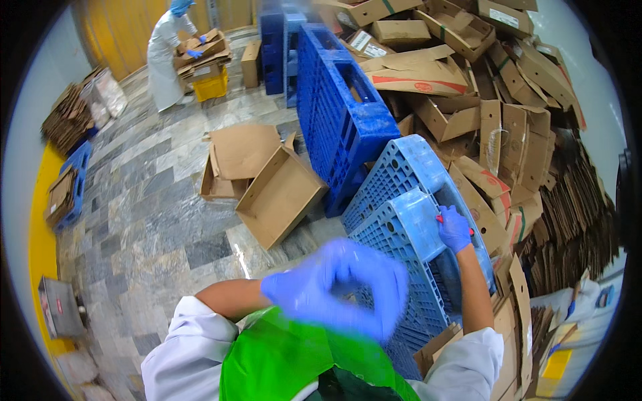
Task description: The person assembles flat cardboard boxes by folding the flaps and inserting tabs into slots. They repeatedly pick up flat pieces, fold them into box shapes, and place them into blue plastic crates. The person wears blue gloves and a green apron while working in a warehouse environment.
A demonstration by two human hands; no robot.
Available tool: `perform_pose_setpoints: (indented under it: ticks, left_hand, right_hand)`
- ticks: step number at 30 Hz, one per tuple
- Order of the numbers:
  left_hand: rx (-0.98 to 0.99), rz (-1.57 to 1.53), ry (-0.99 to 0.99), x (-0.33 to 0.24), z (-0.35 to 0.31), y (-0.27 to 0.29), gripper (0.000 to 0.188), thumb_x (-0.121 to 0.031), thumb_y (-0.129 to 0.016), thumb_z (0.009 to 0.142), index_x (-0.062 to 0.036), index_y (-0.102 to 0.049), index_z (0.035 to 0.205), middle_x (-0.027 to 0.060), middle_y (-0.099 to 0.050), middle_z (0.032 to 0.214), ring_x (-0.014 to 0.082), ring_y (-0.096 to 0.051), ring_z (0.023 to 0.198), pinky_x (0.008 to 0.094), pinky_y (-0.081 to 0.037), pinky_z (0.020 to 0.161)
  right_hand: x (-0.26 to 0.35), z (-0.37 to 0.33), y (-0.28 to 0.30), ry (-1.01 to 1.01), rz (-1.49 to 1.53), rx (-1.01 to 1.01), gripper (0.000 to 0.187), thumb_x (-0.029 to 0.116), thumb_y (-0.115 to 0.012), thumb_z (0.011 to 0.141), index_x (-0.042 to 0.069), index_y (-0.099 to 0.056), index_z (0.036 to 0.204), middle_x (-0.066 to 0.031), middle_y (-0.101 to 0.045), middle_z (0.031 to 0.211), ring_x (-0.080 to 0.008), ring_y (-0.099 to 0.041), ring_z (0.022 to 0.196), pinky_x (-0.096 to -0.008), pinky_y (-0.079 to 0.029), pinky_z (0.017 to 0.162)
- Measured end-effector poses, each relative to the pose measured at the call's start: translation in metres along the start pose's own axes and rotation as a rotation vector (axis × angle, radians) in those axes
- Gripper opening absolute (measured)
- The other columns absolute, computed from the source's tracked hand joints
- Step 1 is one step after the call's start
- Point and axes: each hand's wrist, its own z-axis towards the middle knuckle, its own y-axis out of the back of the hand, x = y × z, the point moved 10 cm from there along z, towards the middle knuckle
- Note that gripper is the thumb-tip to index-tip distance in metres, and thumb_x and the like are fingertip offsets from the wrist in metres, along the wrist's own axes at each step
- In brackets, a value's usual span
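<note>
My left hand (pixel 341 284), in a blue glove, is raised in front of my green apron (pixel 281 361). It is smeared by motion; its fingers look curved, and nothing shows in them. My right hand (pixel 455 228), also gloved in blue, is closed around a slim red tool (pixel 439 218). Only the tool's red ends stick out of the fist, so its kind is hidden. That hand is at the top edge of a light blue plastic pallet (pixel 401 220), which stands tilted on its side. I cannot tell whether they touch.
Upright dark blue pallets (pixel 348 100) stand ahead. Cardboard boxes (pixel 284 197) lie on the tiled floor (pixel 147 220). To the right rises a heap of boxes (pixel 461 120) beside stacked flattened cardboard (pixel 575 207). Far left, a co-worker (pixel 167 60) handles cardboard over a yellow crate (pixel 211 85).
</note>
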Motion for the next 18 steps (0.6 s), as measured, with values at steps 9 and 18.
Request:
perform_pose_setpoints:
  ticks: [9, 18]
  left_hand:
    - [0.278, -0.108, -0.132, -0.059, -0.003, 0.032, 0.027, -0.029, -0.078, 0.083, -0.0027, -0.073, 0.088, 0.0108, -0.067, 0.093, 0.0232, -0.063, 0.085, 0.0337, -0.047, 0.081]
    - [0.408, -0.218, -0.131, -0.061, 0.019, 0.047, 0.029, -0.029, -0.080, 0.082, -0.0007, -0.074, 0.085, 0.0114, -0.068, 0.089, 0.0235, -0.064, 0.083, 0.0333, -0.049, 0.077]
  right_hand:
    - [-0.010, 0.013, -0.025, -0.484, 0.170, -0.121, 0.029, 0.030, -0.056, 0.095, 0.004, -0.055, 0.105, -0.0244, -0.055, 0.105, -0.0484, -0.062, 0.085, -0.0551, -0.052, 0.074]
    - [0.002, 0.008, -0.031, -0.775, 0.124, -0.422, 0.022, 0.021, -0.063, 0.089, 0.001, -0.058, 0.097, -0.0237, -0.053, 0.104, -0.0458, -0.063, 0.084, -0.0520, -0.053, 0.074]
